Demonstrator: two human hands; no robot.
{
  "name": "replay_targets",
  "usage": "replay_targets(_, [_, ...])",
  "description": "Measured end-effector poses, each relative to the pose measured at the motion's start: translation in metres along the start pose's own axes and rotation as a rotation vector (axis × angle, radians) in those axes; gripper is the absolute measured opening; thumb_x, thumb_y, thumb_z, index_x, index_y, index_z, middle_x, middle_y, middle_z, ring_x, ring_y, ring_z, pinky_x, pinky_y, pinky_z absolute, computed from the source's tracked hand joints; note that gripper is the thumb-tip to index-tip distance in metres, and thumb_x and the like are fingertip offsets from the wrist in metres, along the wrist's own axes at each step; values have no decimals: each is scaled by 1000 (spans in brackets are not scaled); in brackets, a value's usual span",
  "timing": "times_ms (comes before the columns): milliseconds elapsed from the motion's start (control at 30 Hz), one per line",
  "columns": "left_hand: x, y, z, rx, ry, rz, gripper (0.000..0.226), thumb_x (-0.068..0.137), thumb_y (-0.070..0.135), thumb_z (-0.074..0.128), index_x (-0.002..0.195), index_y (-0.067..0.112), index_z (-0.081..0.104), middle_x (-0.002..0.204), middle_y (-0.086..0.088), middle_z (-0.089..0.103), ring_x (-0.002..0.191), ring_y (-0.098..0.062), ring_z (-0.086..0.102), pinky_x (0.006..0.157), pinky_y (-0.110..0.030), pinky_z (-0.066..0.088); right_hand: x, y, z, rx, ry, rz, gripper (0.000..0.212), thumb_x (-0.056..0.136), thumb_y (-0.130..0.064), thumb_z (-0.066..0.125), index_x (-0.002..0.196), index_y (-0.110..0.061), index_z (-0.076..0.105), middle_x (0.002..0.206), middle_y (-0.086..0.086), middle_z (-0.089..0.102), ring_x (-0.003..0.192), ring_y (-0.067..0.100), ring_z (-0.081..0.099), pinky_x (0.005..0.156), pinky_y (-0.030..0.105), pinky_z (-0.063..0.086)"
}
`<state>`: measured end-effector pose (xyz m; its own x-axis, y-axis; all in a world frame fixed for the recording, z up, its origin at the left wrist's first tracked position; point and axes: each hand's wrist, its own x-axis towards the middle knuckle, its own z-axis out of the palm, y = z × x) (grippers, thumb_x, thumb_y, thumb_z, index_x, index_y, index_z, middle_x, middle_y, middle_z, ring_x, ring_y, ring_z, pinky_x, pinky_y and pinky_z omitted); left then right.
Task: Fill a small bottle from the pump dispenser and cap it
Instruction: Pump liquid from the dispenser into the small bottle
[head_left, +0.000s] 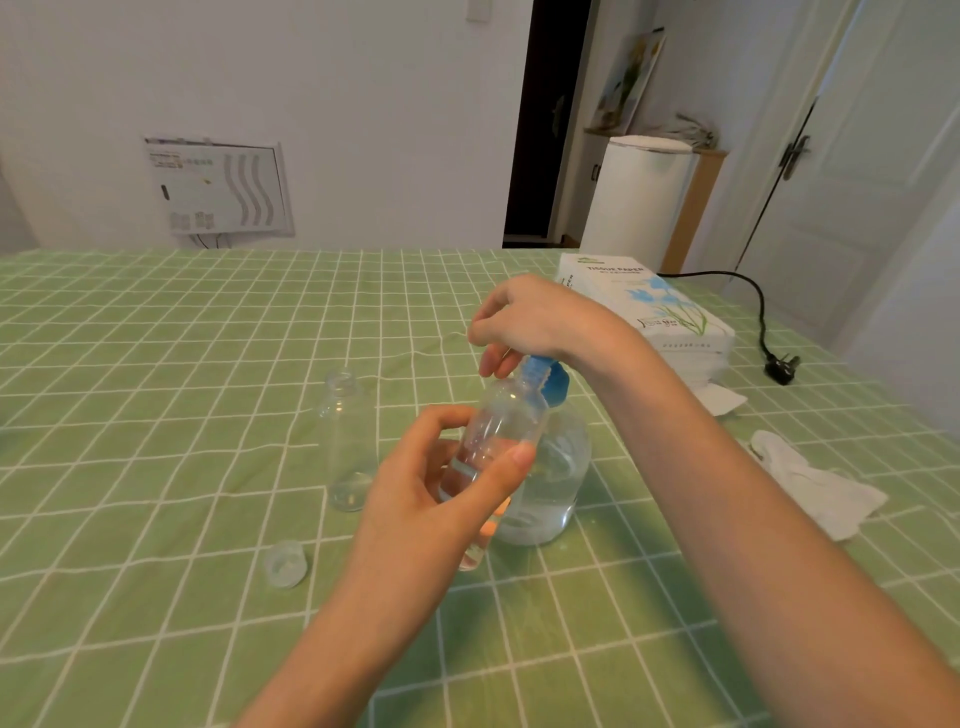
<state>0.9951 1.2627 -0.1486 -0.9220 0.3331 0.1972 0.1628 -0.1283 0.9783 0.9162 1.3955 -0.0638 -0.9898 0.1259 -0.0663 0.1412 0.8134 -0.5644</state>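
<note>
While the left hand (436, 488) holds the small bottle (498, 421) off the table (156, 364), the head view shows its grip closed round the lower half of the bottle, thumb on the right side and fingers on the left. The bottle is clear, uncapped and tilted, with its neck up against the blue pump head (545, 376). Some clear liquid lies in its lower part.

The right hand (540, 322) sits on top of the pump head, its grip closed over it with the fingers curled down on the far-left side. The dispenser (558, 467) stands upright on the table just behind and to the right of the held bottle; it is clear, round-bodied and partly full of clear liquid.

A second bottle (345, 441), clear and open, stands upright to the left of the left hand. A clear cap (284, 564) lies on the table nearer and to the left, apart from both bottles.

At far right a tissue pack (649, 306) lies on the table, and a crumpled tissue (810, 478) lies right of the right forearm. A black plug (782, 366) with its cord rests beside the pack.
</note>
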Motion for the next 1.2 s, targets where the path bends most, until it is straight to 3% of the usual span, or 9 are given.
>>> replay_targets(200, [-1, 1, 0, 14, -15, 4, 25, 69, 46, 75, 88, 33, 65, 73, 1, 69, 63, -17, 62, 51, -18, 47, -3, 0, -1, 9, 38, -45, 22, 90, -17, 55, 108, -6, 63, 79, 4, 73, 90, 23, 69, 85, 35, 53])
replay_targets(367, [2, 1, 0, 21, -11, 17, 25, 66, 47, 70, 87, 36, 64, 76, 1, 70, 65, -16, 64, 51, -18, 47, -4, -4, -8, -29, 106, -93, 21, 90, -19, 54, 106, -9, 64, 82, 6, 75, 87, 21, 71, 69, 23, 51])
replay_targets(433, [2, 1, 0, 25, -13, 20, 28, 64, 49, 71, 87, 36, 64, 76, 1, 70, 63, -14, 63, 51, -19, 47, -4, -5, -8, -28, 85, -85, 23, 90, -19, 54, 107, -7, 64, 83, 5, 75, 89, 21, 71, 71, 25, 52])
replay_targets(567, [2, 1, 1, 18, -16, 18, 21, 67, 43, 70, 86, 34, 64, 73, 4, 69, 62, -12, 62, 50, -18, 46, -3, -3, -7, 14, 48, -74, 24, 90, -17, 53, 107, -3, 63, 80, 5, 74, 98, 28, 69, 91, 41, 53])
replay_targets(767, [-1, 1, 1, 2, -3, 5, 29, 67, 42, 79, 88, 28, 65, 68, 4, 68, 65, -17, 62, 49, -16, 45, -3, 3, 1, 47, 16, -51, 21, 90, -14, 53, 105, -4, 64, 74, 3, 72, 100, 29, 67, 93, 43, 52])
replay_targets(933, [0, 0, 1, 23, -3, -10, 25, 66, 43, 71, 88, 33, 64, 71, 2, 69, 64, -20, 63, 51, -21, 46, -2, 1, 0, 36, 28, -45, 23, 91, -20, 54, 108, -7, 62, 78, 4, 73, 98, 26, 68, 91, 40, 52])
replay_targets(1100, [1, 2, 1, 23, 0, 8, 28, 66, 43, 70, 90, 31, 64, 72, 4, 69, 65, -17, 63, 50, -20, 46, -2, -4, -10, 2, 96, -75, 23, 93, -28, 53, 105, -11, 61, 70, -2, 69, 93, 21, 70, 73, 21, 49])
replay_targets(1200, [2, 2, 1, 23, 0, 9, 27, 66, 43, 70, 90, 30, 64, 72, 5, 68, 65, -16, 63, 50, -19, 46, -2, -4, -9, 17, 82, -63, 24, 92, -26, 54, 107, -9, 61, 71, -1, 70, 94, 22, 70, 75, 25, 51])
